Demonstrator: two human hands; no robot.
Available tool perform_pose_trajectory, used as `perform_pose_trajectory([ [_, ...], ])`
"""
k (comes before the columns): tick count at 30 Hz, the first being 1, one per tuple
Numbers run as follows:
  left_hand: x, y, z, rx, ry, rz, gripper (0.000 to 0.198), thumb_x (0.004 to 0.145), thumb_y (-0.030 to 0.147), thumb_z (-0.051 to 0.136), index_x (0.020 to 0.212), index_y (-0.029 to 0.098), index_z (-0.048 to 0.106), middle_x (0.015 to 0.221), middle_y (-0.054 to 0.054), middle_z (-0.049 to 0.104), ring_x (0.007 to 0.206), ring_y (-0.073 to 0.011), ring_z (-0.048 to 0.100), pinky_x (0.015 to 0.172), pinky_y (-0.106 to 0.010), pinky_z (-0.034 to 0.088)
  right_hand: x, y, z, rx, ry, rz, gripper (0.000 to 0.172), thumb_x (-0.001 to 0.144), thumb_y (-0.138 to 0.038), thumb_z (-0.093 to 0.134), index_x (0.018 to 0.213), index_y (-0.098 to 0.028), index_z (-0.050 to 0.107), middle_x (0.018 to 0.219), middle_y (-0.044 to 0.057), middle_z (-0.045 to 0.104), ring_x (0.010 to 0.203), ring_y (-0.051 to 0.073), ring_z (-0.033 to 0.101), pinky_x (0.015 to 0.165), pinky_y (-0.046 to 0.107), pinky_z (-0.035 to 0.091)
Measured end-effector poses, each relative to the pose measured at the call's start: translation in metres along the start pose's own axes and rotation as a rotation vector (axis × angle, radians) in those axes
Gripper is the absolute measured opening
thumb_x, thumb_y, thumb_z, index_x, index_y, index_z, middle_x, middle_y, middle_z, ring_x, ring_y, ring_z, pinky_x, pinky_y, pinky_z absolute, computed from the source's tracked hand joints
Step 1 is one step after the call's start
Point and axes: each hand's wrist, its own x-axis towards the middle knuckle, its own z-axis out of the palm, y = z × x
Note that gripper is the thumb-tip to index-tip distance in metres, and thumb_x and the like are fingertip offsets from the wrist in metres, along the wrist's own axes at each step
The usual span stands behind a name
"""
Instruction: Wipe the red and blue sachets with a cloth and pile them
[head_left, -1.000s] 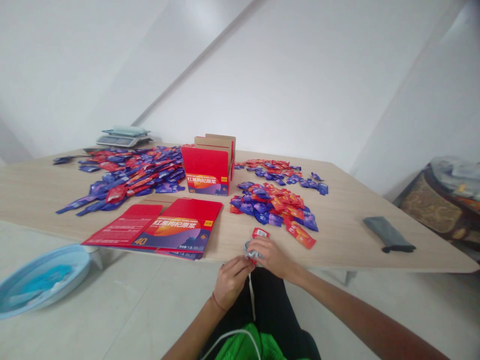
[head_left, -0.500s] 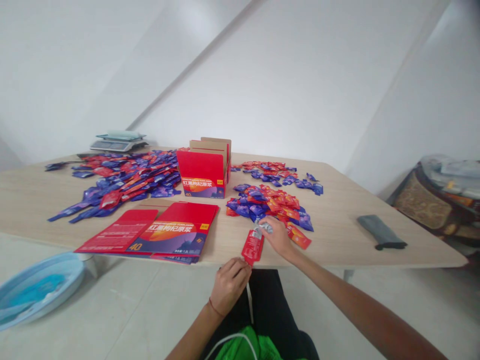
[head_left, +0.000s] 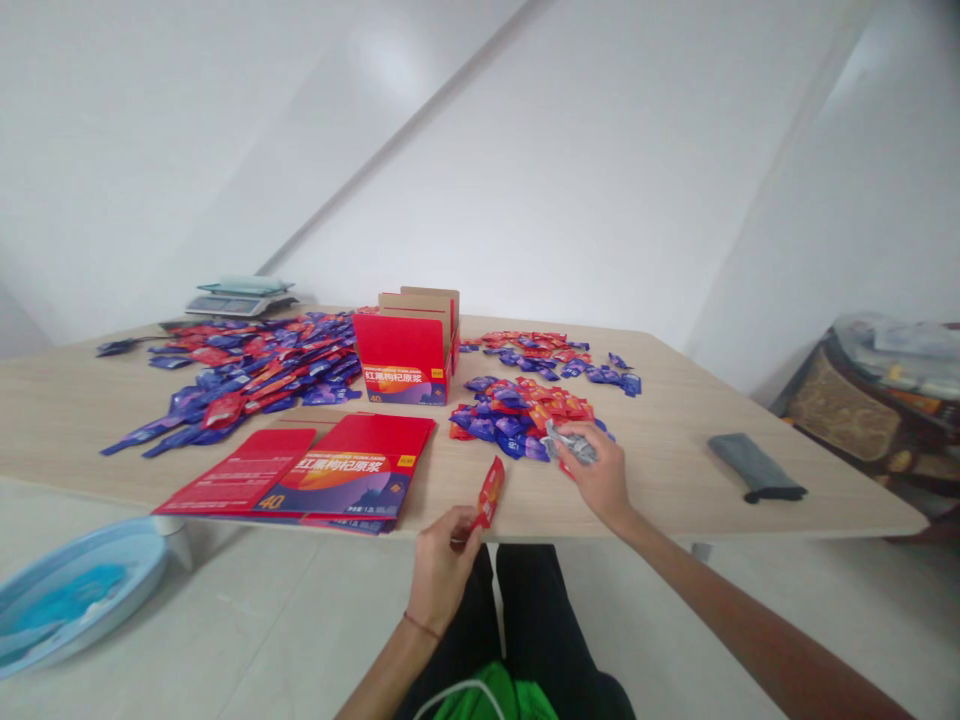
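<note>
A small red sachet (head_left: 491, 492) is pinched at its lower end in my left hand (head_left: 444, 560), tilted upward over the table's front edge. My right hand (head_left: 598, 468) is closed round a crumpled grey cloth (head_left: 574, 446), held to the right of the sachet and apart from it. Just behind the cloth lies a heap of red and purple sachets (head_left: 517, 412); my right hand covers part of its front right side. Flat red and purple cartons (head_left: 352, 465) lie stacked to the left of my left hand.
An open red box (head_left: 405, 355) stands mid-table. A large sachet pile (head_left: 262, 365) spreads left of it, before a scale (head_left: 238, 303). More sachets (head_left: 540, 345) lie behind the near heap. A folded grey cloth pouch (head_left: 754, 466) sits right. A blue basin (head_left: 142, 560) is below left.
My right hand has moved right with the cloth, away from the sachet. The sachet has turned from its printed face to nearly edge-on in my left hand.
</note>
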Motion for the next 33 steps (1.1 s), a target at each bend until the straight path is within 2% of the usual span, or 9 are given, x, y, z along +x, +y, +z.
perform_pose_trajectory([
  [4,0.003,-0.009,-0.002,0.186,-0.041,0.055,0.013,0.099,0.029,0.065,0.098,0.018,0.072,0.08,-0.003,0.075,0.065,-0.0171,0.071,0.057,-0.024,0.057,-0.004,-0.007,0.005,0.023,-0.062,-0.018,0.012,0.094,-0.035,0.068,0.099,-0.025,0.072,0.102,0.007,0.077,0.098,0.024,0.072,0.092,0.041,0.057],
  [6,0.002,-0.01,-0.005,0.399,-0.041,0.183,0.017,0.102,0.029,0.062,0.094,0.019,0.072,0.082,-0.004,0.072,0.068,-0.0171,0.069,0.059,-0.024,0.055,-0.007,-0.007,0.009,0.038,-0.098,-0.025,0.011,0.095,-0.035,0.068,0.099,-0.025,0.072,0.103,0.006,0.077,0.099,0.024,0.072,0.093,0.041,0.057],
  [9,0.001,-0.009,-0.012,0.635,-0.055,0.425,0.017,0.104,0.029,0.06,0.097,0.02,0.073,0.093,-0.008,0.071,0.084,-0.0204,0.068,0.071,-0.029,0.059,-0.011,-0.007,0.014,0.047,-0.141,-0.025,0.011,0.095,-0.034,0.068,0.101,-0.026,0.072,0.105,0.006,0.076,0.1,0.025,0.071,0.093,0.041,0.057],
  [12,-0.002,-0.014,-0.018,0.654,-0.168,0.627,0.016,0.106,0.026,0.058,0.108,0.019,0.072,0.107,-0.01,0.073,0.098,-0.023,0.068,0.085,-0.037,0.061,-0.015,-0.011,0.022,0.056,-0.189,-0.019,0.01,0.094,-0.032,0.068,0.101,-0.026,0.072,0.106,0.007,0.076,0.101,0.025,0.071,0.093,0.041,0.056],
  [14,-0.004,-0.023,-0.018,0.626,-0.211,0.695,0.018,0.108,0.023,0.055,0.114,0.019,0.071,0.111,-0.009,0.074,0.102,-0.0228,0.069,0.088,-0.037,0.061,-0.02,-0.016,0.031,0.072,-0.253,-0.018,0.01,0.093,-0.028,0.067,0.102,-0.025,0.072,0.106,0.007,0.075,0.101,0.024,0.07,0.093,0.04,0.056],
  [18,-0.008,-0.041,-0.013,0.534,-0.189,0.685,0.022,0.108,0.018,0.052,0.118,0.019,0.072,0.112,-0.008,0.075,0.102,-0.0207,0.071,0.089,-0.035,0.061,-0.038,-0.025,0.057,0.11,-0.457,-0.068,0.013,0.092,-0.018,0.065,0.102,-0.025,0.071,0.107,0.006,0.074,0.103,0.023,0.069,0.094,0.038,0.055],
  [23,-0.011,-0.047,-0.007,0.427,-0.127,0.641,0.022,0.106,0.013,0.055,0.116,0.02,0.073,0.109,-0.006,0.077,0.102,-0.0191,0.072,0.092,-0.033,0.061,-0.065,-0.023,0.083,0.114,-0.708,-0.184,0.015,0.093,-0.014,0.063,0.102,-0.024,0.071,0.103,0.006,0.074,0.1,0.022,0.068,0.093,0.036,0.055],
  [27,-0.014,-0.049,-0.004,0.384,-0.09,0.648,0.024,0.105,0.009,0.056,0.118,0.019,0.074,0.111,-0.007,0.077,0.105,-0.0189,0.072,0.096,-0.033,0.061,-0.07,-0.011,0.09,0.09,-0.745,-0.207,0.015,0.094,-0.014,0.063,0.103,-0.023,0.07,0.105,0.006,0.074,0.103,0.023,0.067,0.095,0.038,0.054],
  [33,-0.016,-0.052,0.0,0.334,-0.028,0.642,0.023,0.103,0.008,0.06,0.117,0.019,0.074,0.107,-0.006,0.078,0.104,-0.018,0.073,0.096,-0.032,0.061,-0.063,0.005,0.093,-0.011,-0.764,-0.251,0.018,0.093,-0.01,0.063,0.104,-0.023,0.069,0.107,0.007,0.073,0.105,0.024,0.065,0.099,0.041,0.051],
])
